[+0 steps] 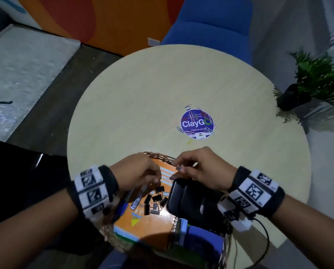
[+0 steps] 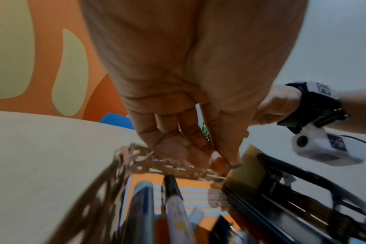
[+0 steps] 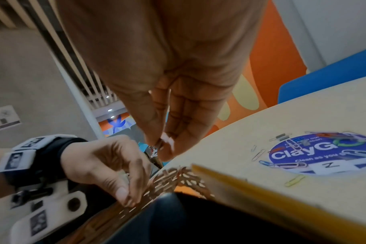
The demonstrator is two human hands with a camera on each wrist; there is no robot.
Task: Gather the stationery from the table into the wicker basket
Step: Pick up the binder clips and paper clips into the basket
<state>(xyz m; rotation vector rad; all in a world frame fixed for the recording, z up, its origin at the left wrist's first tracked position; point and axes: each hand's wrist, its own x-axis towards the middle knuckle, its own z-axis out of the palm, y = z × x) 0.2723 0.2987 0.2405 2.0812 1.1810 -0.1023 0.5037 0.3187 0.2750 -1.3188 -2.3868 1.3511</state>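
The wicker basket [image 1: 162, 157] [image 2: 123, 158] [image 3: 173, 178] stands at the table's near edge. It holds an orange notebook [image 1: 152, 220], black binder clips [image 1: 156, 199], pens [image 2: 173, 189], a black case [image 1: 191, 199] and a blue spiral notebook [image 1: 201, 241]. My left hand [image 1: 156, 180] [image 2: 224, 163] hovers over the basket's left side, its fingertips pinching a thin wire paper clip. Over the far rim, my right hand [image 1: 178, 167] [image 3: 163, 143] pinches a small grey clip. Several loose paper clips [image 1: 206, 131] [image 3: 290, 165] lie on the table, a yellow one [image 1: 189, 141] nearest the basket.
The clips lie on and around a round purple ClayGo sticker [image 1: 197, 123] near the middle of the round table [image 1: 133, 98]. A blue chair [image 1: 210, 26] stands behind the table. A potted plant [image 1: 313, 78] sits on the floor to the right.
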